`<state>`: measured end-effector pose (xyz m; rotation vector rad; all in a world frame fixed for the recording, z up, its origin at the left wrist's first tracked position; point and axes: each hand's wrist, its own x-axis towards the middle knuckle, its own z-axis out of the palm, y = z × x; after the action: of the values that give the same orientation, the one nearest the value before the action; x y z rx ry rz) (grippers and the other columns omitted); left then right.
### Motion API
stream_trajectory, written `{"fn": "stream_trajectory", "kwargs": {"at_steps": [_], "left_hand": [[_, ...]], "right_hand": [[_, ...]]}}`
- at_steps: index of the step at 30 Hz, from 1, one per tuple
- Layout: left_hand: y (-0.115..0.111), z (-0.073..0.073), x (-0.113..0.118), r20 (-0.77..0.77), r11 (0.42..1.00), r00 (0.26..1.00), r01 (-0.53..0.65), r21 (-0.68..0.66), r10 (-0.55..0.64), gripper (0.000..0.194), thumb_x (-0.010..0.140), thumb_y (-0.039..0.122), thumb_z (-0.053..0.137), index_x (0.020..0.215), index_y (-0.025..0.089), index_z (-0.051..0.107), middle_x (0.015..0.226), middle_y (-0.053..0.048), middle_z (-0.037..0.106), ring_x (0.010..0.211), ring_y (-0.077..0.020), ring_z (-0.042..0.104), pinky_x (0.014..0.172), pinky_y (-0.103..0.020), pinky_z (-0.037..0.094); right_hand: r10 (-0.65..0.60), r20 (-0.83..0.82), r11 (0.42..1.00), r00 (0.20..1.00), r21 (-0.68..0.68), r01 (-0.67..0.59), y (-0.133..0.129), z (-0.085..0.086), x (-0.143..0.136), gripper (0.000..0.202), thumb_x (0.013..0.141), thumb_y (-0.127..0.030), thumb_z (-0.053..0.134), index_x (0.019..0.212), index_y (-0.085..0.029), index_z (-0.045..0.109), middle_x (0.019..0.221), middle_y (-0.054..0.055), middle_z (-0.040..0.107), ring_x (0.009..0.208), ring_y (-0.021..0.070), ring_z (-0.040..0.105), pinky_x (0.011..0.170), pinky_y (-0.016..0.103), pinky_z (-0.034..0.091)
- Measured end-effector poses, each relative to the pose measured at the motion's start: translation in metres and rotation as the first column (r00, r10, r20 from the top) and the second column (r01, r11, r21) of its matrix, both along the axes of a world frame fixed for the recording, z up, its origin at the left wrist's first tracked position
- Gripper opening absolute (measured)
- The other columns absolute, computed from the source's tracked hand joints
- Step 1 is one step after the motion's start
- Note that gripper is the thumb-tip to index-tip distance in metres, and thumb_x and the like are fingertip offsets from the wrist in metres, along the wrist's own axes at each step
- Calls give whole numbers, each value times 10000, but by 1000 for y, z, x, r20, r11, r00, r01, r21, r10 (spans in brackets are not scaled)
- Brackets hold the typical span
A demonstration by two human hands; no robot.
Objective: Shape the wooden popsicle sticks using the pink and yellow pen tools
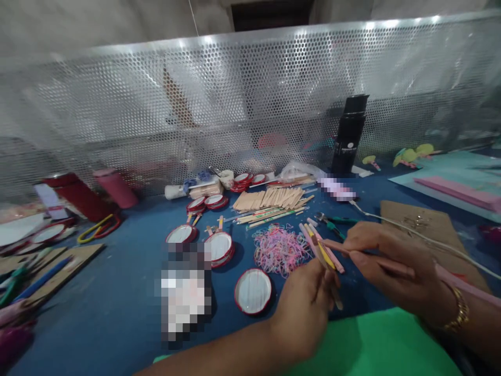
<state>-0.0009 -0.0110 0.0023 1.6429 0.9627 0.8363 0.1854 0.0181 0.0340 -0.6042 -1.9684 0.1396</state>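
My left hand (307, 308) is closed on a flat wooden craft stick (321, 256), its upper end sticking out past the fingers. My right hand (395, 263) pinches a slim pinkish pencil-like tool (332, 245); its tip meets or nearly meets the stick's upper end, and its exact kind is unclear. Just behind the stick lie pink and yellow rolled strips (311, 232). A heap of multicoloured rubber bands (279, 249) is left of them. Nearer my left hand lies a round red-rimmed lid (253, 291) with a pale inside.
Flat wooden sticks (270, 198) are piled behind the bands. Green-handled pliers (334, 224) lie by my right hand, and a white cable (410, 224) crosses brown cardboard (430, 216). A black bottle (348, 138) stands before a perforated metal screen (250, 104). Green sheet (376, 344) lies in front.
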Motion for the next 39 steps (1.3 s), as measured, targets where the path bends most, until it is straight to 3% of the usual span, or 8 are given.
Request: {"fn": "stream_trajectory", "kwargs": {"at_steps": [7, 21, 25, 29, 35, 39], "left_hand": [[0, -2, 0, -11, 1000, 1000, -13, 23, 13, 367, 1013, 440, 311, 824, 197, 509, 656, 35, 471, 585, -108, 426, 556, -229, 316], [0, 3, 0, 4, 1000, 1000, -3, -5, 3, 375, 1003, 473, 317, 818, 199, 496, 633, 43, 440, 554, -108, 393, 515, -227, 297], [1, 3, 1, 19, 1000, 1000, -13, -26, 13, 384, 1000, 482, 319, 813, 200, 499, 618, 47, 431, 540, -107, 379, 508, -226, 286], [2, 5, 1, 32, 999, 999, -27, -38, 28, 369, 1002, 460, 342, 806, 195, 507, 604, 49, 430, 534, -102, 388, 523, -224, 294], [3, 4, -1, 44, 995, 998, -43, -90, 47, 347, 993, 471, 378, 823, 197, 505, 606, 58, 435, 507, -91, 369, 509, -223, 273], [3, 2, -1, 45, 993, 997, -52, -103, 56, 367, 982, 500, 383, 827, 195, 516, 589, 57, 442, 498, -96, 373, 495, -224, 273]], "right_hand": [[-14, -24, 999, 1000, -43, 13, 2, -3, 1, 149, 863, -113, 590, 931, -242, 623, 786, 21, 645, 689, 183, 629, 617, 330, 503], [6, -31, 1000, 1000, -8, -6, 0, -1, -1, 166, 873, -104, 577, 966, -237, 614, 841, 42, 658, 786, 203, 645, 672, 348, 512], [35, -11, 996, 999, -76, -36, 1, -1, -2, 143, 877, -117, 577, 951, -234, 612, 807, 33, 657, 719, 184, 627, 641, 338, 501], [-16, -39, 995, 999, -95, 13, 3, 0, -3, 107, 875, -130, 585, 915, -223, 619, 769, 23, 646, 686, 171, 608, 621, 328, 475], [69, -21, 995, 997, -69, -70, 4, 2, -5, 99, 872, -133, 580, 913, -216, 615, 791, 15, 664, 709, 157, 615, 659, 316, 479], [18, -4, 996, 1000, -88, -18, 4, 2, -6, 82, 878, -151, 570, 901, -214, 617, 764, 17, 654, 686, 159, 605, 632, 314, 471]]}}
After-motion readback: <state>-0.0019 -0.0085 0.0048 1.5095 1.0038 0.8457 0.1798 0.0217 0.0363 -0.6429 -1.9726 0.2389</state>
